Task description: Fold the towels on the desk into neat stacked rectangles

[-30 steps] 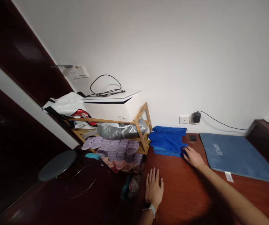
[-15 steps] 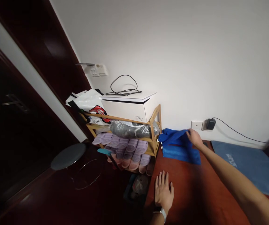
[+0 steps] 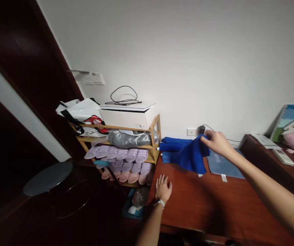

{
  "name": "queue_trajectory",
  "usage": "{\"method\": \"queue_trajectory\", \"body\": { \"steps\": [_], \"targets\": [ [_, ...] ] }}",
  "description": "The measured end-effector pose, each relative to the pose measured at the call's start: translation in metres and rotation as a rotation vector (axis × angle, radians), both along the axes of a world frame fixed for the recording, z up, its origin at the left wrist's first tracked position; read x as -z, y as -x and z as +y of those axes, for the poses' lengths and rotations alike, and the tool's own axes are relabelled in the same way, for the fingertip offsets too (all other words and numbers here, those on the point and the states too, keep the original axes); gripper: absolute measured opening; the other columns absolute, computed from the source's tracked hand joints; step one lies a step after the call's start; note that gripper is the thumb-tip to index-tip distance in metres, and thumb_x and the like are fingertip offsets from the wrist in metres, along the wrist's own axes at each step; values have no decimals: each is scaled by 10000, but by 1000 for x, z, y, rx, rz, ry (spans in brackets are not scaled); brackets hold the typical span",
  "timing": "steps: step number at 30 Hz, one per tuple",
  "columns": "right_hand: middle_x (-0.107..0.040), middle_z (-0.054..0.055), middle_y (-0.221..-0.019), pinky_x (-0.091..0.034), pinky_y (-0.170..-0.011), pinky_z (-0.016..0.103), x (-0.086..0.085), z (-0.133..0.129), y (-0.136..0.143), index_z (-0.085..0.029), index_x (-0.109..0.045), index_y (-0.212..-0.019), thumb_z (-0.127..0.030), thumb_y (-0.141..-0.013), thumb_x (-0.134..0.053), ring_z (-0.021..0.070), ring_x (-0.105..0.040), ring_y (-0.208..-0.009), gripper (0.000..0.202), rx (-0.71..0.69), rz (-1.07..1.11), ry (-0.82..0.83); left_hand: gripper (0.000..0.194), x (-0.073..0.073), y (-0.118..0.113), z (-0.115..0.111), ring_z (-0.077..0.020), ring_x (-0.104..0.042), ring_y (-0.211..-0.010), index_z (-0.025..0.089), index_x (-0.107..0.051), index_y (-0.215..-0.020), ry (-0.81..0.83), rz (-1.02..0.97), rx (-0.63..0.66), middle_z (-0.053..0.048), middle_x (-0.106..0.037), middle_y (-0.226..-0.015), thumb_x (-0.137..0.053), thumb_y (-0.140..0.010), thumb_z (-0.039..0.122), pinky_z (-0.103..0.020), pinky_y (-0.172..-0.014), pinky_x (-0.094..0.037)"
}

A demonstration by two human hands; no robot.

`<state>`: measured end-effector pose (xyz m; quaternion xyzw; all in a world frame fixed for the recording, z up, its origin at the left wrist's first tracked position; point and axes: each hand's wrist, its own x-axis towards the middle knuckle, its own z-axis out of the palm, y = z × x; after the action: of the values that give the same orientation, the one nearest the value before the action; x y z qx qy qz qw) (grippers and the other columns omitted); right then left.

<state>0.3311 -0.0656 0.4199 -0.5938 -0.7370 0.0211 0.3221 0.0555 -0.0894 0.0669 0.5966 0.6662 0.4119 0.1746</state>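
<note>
A pale wall (image 3: 187, 68) fills the back, and against it stands a reddish-brown table (image 3: 185, 201). At the table's left end is a wooden rack (image 3: 157, 123), with a round stool (image 3: 48, 178) standing further left on the dark floor. A grey-blue mat (image 3: 223, 165) lies flat on the table, partly behind the right arm. On top of the rack sit a white box (image 3: 125, 118) and, beside it, a white bag (image 3: 85, 111). The blue cloth (image 3: 193, 160) hangs from the right hand (image 3: 214, 140) above the back of the table, in front of more folded blue fabric (image 3: 173, 143); its thumb and fingers are pinched together on the cloth's upper edge. The left hand (image 3: 163, 189) rests on the table near its left edge, palm down, fingers slightly spread and thumb apart, gripping nothing. Light purple slippers (image 3: 122, 154) line the rack below, a black cord (image 3: 123, 99) loops on the box, and a black plug (image 3: 201, 130) sits at the wall behind the right hand.
</note>
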Motion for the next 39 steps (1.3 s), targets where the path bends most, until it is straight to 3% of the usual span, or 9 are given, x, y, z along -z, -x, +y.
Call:
{"method": "queue_trajectory", "body": {
  "steps": [4, 7, 11, 14, 19, 25, 30, 35, 39],
  "targets": [
    [-528, -17, -547, -285, -595, 287, 15, -47, -15, -246, -479, -607, -356, -870, -531, 148, -475, -564, 290, -23, -26, 131, 501, -51, -16, -21, -270, -700, -824, 229, -671, -769, -26, -297, -21, -91, -712, -789, -480, -902, 672, -425, -832, -552],
    [-481, -30, -526, -262, -590, 292, 27, -73, -14, -243, -434, -560, -321, -876, -511, 135, -422, -551, 334, -37, 22, 203, 607, -105, -51, -59, -156, -543, -501, 230, -586, -735, -56, -430, 94, 29, -522, -529, -358, -950, 750, -272, -561, -459],
    [-407, -48, -490, -251, -573, 294, 45, -108, -3, -241, -359, -525, -311, -870, -509, 121, -381, -527, 383, -141, 126, 264, 573, -188, -105, -116, -124, -482, -404, 196, -613, -766, 62, -719, 531, 44, -516, -466, -483, -945, 725, -232, -452, -383],
    [-472, -45, -514, -296, -568, 273, 56, -133, -1, -237, -411, -550, -379, -904, -512, 123, -450, -545, 395, -241, 272, 270, 596, -225, -129, -140, -164, -613, -543, 168, -650, -800, 69, -719, 586, -25, -659, -627, -570, -887, 752, -259, -515, -471],
    [-562, -33, -509, -378, -524, 262, 60, -162, -19, -236, -512, -630, -631, -959, -478, 134, -515, -492, 515, -399, 498, 384, 490, -239, -137, -155, -220, -702, -821, 150, -717, -944, -29, -684, 620, -95, -767, -882, -737, -834, 626, -308, -759, -543],
    [-586, -41, -533, -433, -497, 260, 64, -178, -32, -242, -525, -688, -771, -902, -513, 138, -560, -491, 570, -439, 672, 412, 531, -250, -138, -164, -238, -724, -849, 158, -742, -998, 58, -778, 691, -97, -776, -939, -592, -912, 660, -349, -798, -574],
    [-606, -38, -582, -484, -536, 271, 69, -184, -32, -239, -533, -716, -797, -862, -557, 148, -609, -544, 578, -439, 743, 386, 525, -248, -135, -152, -239, -715, -856, 167, -749, -963, 66, -732, 621, -92, -768, -926, -584, -899, 662, -355, -799, -575],
    [-651, -4, -608, -521, -593, 284, 63, -186, -66, -214, -586, -721, -780, -861, -574, 156, -633, -573, 584, -359, 922, 304, 446, -240, -105, -129, -250, -682, -989, 166, -723, -942, -201, -672, 395, -100, -757, -1001, -613, -893, 596, -365, -926, -543],
    [-649, 14, -596, -520, -549, 276, 64, -187, -125, -200, -619, -741, -696, -798, -710, 155, -620, -548, 508, -111, 1223, 130, 426, -234, -53, -115, -250, -653, -1104, 179, -693, -1036, -433, -686, 18, -114, -718, -1136, -570, -901, 564, -359, -977, -516]
  ]
}}
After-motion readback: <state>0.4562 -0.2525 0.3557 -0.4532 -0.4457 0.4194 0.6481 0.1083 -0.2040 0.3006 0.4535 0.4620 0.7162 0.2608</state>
